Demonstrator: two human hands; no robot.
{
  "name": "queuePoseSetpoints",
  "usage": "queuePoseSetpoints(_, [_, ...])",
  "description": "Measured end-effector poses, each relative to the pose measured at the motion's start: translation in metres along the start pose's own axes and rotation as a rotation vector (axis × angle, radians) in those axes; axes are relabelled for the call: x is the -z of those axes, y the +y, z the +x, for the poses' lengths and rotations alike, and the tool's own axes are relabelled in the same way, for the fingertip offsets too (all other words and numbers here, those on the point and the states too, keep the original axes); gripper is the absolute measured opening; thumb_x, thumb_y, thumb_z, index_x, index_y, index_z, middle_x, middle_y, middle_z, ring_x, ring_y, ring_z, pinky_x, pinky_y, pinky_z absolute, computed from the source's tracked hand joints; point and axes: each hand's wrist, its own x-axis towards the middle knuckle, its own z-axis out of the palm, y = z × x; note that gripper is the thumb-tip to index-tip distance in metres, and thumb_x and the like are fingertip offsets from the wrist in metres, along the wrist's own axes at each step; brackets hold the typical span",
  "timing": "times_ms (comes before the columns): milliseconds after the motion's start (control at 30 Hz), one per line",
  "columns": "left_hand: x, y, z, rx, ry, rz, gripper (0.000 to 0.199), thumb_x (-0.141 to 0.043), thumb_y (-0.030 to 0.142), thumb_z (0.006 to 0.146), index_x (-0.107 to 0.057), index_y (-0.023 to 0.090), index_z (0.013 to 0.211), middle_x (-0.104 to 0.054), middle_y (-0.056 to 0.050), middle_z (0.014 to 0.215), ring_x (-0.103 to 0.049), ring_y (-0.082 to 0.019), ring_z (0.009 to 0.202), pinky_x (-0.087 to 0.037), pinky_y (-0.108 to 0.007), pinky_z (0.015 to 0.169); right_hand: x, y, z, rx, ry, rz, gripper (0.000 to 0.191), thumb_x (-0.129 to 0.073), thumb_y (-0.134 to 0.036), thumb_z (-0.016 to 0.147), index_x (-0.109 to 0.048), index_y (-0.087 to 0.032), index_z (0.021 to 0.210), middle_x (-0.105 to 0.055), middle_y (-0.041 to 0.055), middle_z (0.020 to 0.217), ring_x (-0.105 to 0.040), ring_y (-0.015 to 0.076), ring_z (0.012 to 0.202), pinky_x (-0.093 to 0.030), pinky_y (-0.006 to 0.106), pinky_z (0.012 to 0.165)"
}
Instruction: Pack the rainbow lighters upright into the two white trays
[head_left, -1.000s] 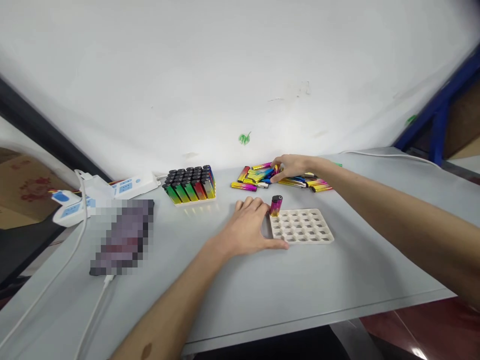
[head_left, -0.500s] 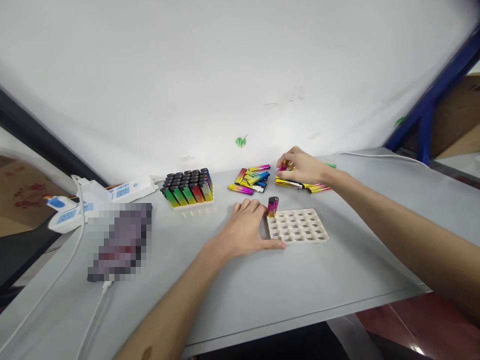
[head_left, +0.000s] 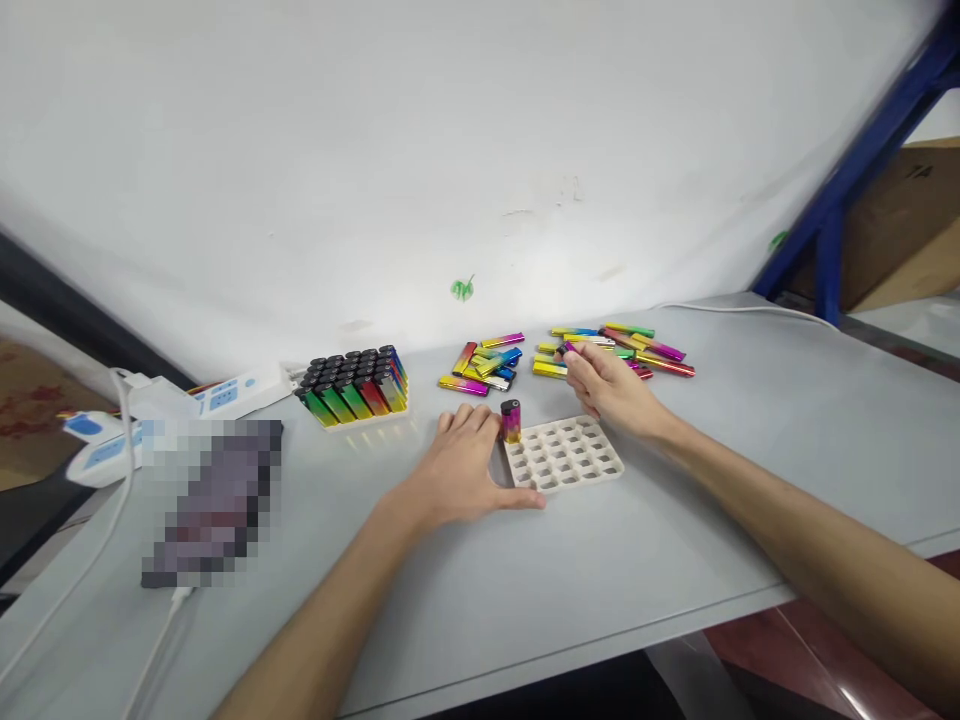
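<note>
As we start on the left, there's the power strip (head_left: 240,391) on the table (head_left: 420,600), towards the wall, and nearer us lies a blurred-out dark slab (head_left: 217,495) with a white plug (head_left: 181,595) at its near end, presumably within the cord's easy reach. Next along, the packed lighters (head_left: 352,385) stand close together, black tops up, in a pale base (head_left: 371,421) that likely saves them from toppling. Now the left hand (head_left: 461,470): fingers wide, curved around the tray's left side, thumb along the near edge, which looks like a brace against sliding. Right beside those fingers, the standing lighter (head_left: 511,422) sits upright in the tray (head_left: 581,480), at its far left corner, its cell seemingly propping it. Behind, one loose pile (head_left: 463,385) lies flat and crisscrossed, well within reach. And over to the right hand (head_left: 611,390)! Fingers narrow, pinching a purple lighter (head_left: 565,350) above the table between tray and wall; its dark end pokes out past the fingertips, a light grip that suits so small a thing. Last, the right-hand pile (head_left: 658,348) lies flat, just beyond that hand.
</note>
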Motion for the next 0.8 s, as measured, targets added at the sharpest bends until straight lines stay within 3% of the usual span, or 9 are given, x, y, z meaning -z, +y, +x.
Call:
queuePoseSetpoints(133, [0.0040,-0.0015,-0.0001,0.017,-0.018,-0.038,0.072,-0.064,0.084,0.060,-0.053,0.021,0.094,-0.057,-0.008,0.106,-0.049,-0.030,0.100,-0.037,-0.048,0.091,0.0006,-0.0024,-0.0034,-0.016,-0.048,0.075,0.035,-0.050,-0.060,0.092,-0.041,-0.027,0.094,-0.047,-0.0078,0.065,-0.038,0.0084,0.043,-0.031,0.022,0.039])
queuePoseSetpoints(300, [0.0028,0.0008,0.0032,0.086,0.035,-0.160,0.039,-0.059,0.061,0.085,-0.054,0.022,0.087,-0.059,-0.003,0.098,-0.048,-0.025,0.099,-0.036,-0.044,0.092,-0.0022,-0.0023,-0.0030,-0.114,-0.037,0.262,0.039,-0.048,-0.063,0.092,-0.050,-0.024,0.091,-0.033,-0.0075,0.060,-0.027,0.0074,0.042,-0.019,0.021,0.038])
queuePoseSetpoints(400, [0.0001,0.0020,0.0048,0.087,0.074,-0.176,0.027,-0.056,0.047,0.092,-0.055,0.022,0.082,-0.060,-0.002,0.093,-0.049,-0.023,0.098,-0.036,-0.041,0.091,-0.0001,-0.0023,-0.0009,-0.084,0.005,0.272,0.047,-0.044,-0.067,0.091,-0.054,-0.021,0.086,-0.039,-0.0044,0.063,-0.035,0.0087,0.046,-0.027,0.023,0.039])
queuePoseSetpoints(533, [-0.0016,0.0008,0.0057,0.054,0.086,-0.157,0.021,-0.054,0.039,0.095,-0.059,0.022,0.084,-0.061,-0.001,0.089,-0.050,-0.022,0.096,-0.035,-0.041,0.089,0.0024,-0.0031,-0.0003,-0.017,0.013,0.223,0.041,-0.058,-0.064,0.086,-0.048,-0.025,0.095,-0.053,-0.0039,0.068,-0.050,0.0122,0.053,-0.040,0.024,0.044])
queuePoseSetpoints(633, [-0.0020,-0.0013,0.0061,0.033,0.102,-0.125,0.021,-0.056,0.038,0.095,-0.060,0.021,0.084,-0.061,-0.001,0.088,-0.050,-0.022,0.095,-0.035,-0.040,0.087,0.0006,-0.0032,-0.0015,-0.057,-0.017,0.278,0.040,-0.064,-0.060,0.084,-0.045,-0.027,0.094,-0.043,-0.0092,0.059,-0.036,0.0091,0.043,-0.030,0.021,0.040])
queuePoseSetpoints(800, [-0.0039,-0.0031,0.0060,0.018,0.118,-0.070,0.024,-0.056,0.039,0.095,-0.058,0.020,0.080,-0.060,-0.002,0.086,-0.050,-0.022,0.093,-0.035,-0.040,0.084,-0.0004,-0.0041,-0.0017,-0.185,-0.024,0.409,0.056,-0.044,-0.068,0.089,-0.037,-0.021,0.059,-0.019,-0.0081,0.050,-0.012,0.0069,0.042,-0.011,0.023,0.039])
